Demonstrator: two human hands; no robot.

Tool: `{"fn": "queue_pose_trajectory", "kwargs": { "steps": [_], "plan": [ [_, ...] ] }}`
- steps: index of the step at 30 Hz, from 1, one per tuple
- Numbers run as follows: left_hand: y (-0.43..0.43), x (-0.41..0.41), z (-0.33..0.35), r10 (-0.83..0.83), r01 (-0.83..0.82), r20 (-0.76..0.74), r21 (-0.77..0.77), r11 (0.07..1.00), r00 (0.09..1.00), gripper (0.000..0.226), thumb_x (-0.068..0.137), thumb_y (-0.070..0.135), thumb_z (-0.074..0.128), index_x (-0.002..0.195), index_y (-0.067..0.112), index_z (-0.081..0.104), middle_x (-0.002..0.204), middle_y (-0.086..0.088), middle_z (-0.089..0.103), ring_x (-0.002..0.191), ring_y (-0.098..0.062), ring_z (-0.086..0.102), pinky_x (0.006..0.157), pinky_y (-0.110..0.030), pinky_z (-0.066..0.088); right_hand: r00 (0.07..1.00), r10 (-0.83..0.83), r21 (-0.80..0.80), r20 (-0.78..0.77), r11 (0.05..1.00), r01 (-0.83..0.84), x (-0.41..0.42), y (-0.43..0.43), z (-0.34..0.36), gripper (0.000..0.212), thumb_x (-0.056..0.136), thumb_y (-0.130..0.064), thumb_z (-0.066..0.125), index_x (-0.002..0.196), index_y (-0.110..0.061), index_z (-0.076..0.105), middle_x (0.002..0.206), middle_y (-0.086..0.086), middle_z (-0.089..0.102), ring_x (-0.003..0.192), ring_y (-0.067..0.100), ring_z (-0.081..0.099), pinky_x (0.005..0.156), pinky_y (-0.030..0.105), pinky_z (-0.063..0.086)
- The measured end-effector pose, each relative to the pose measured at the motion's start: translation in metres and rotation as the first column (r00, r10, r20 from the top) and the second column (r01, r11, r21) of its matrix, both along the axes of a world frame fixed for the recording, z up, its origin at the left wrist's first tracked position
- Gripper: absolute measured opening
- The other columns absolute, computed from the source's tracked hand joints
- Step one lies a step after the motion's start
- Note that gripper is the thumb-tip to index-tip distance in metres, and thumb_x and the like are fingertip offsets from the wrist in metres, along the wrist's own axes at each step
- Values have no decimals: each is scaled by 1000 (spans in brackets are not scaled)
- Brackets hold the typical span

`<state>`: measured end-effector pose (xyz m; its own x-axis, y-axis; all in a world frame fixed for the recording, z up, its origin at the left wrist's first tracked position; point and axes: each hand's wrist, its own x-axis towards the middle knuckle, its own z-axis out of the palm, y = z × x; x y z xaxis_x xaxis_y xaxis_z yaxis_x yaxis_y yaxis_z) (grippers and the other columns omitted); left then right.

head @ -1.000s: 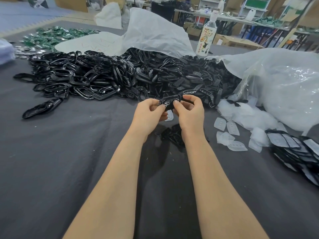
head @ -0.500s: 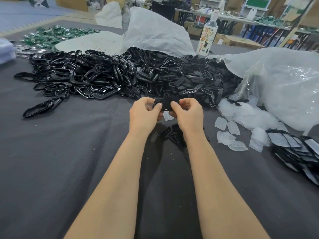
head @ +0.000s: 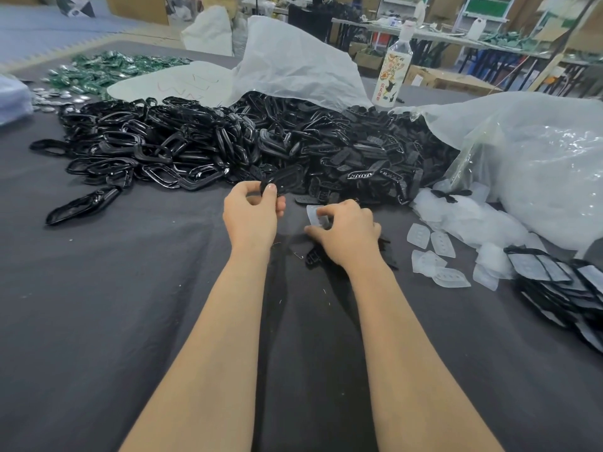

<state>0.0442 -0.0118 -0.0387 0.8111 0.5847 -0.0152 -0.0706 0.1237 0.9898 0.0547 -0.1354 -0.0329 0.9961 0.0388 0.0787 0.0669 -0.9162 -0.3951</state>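
On the workshop's grey cloth table (head: 98, 321), left hand (head: 250, 218) pinches a black frame (head: 287, 181), right hand (head: 346, 234) a clear pad (head: 317, 216).

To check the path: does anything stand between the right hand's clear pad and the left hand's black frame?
Nothing visible. The right hand pinches the clear pad; only grey cloth lies between it and the black frame in the left hand.

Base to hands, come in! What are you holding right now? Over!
Left hand grips black frame, lifted. Right hand pinches clear piece on cloth. Nothing between them; black pile just behind.
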Motion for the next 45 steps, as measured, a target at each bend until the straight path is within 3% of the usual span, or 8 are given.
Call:
{"fn": "queue_pose_trajectory", "kwargs": {
  "steps": [12,17,22,31,34,37,42,45],
  "plan": [
    [-6,-1,-1,-71,71,0,85,994,997,5,95,11,58,99,13,56,69,-1,63,54,2,60,65,-19,56,996,-22,-49,89,998,26,-3,5,-4,36,89,-46,60,116,-21,62,118,1,57,116,26,48,94,40,34],
    [-6,-1,-2,-93,92,7,101,991,996,10,95,11,58,90,18,55,66,0,62,57,-1,62,70,-25,57,980,-69,-31,185,997,76,-5,8,-3,23,95,-20,46,105,-13,65,107,6,66,104,27,55,79,33,30],
    [-6,0,-3,-91,90,6,104,991,996,16,95,11,58,85,23,54,65,0,62,55,1,61,71,-27,57,998,18,-109,54,994,-12,-5,9,1,38,91,-40,59,117,-12,60,118,5,57,114,27,52,92,38,39],
    [-6,-2,-2,-89,88,3,100,991,996,14,95,12,58,87,22,54,67,1,63,59,-3,62,66,-21,55,970,-73,149,230,988,38,-4,6,-2,17,98,-15,43,102,-4,55,94,9,61,87,27,53,66,28,28],
    [-7,-2,-2,-94,93,0,95,991,996,16,95,11,58,85,23,54,67,0,62,60,-4,61,67,-23,55,935,-220,515,277,856,49,-2,-1,3,8,98,-10,40,96,-7,48,85,7,57,70,22,52,62,26,33],
    [-7,-1,-2,-108,108,-7,95,990,994,19,95,11,58,84,25,52,66,0,61,59,-4,61,72,-27,56,948,-309,832,82,545,106,2,-12,8,11,96,-2,45,93,-10,52,78,3,61,53,5,62,67,26,56],
    [-8,1,-2,-144,144,-16,103,984,990,19,95,10,57,85,25,52,65,1,61,59,-4,62,77,-32,58,956,-274,985,-107,102,140,10,-23,12,13,91,2,58,85,-8,64,77,1,62,66,6,62,67,16,54],
    [-9,1,-1,-155,157,-24,101,982,988,19,95,10,57,85,25,53,66,0,61,60,-5,62,82,-38,58,964,-261,925,-56,351,149,11,-25,7,9,87,-5,64,93,-10,68,83,-2,64,77,9,61,74,17,51]
  ]
}}
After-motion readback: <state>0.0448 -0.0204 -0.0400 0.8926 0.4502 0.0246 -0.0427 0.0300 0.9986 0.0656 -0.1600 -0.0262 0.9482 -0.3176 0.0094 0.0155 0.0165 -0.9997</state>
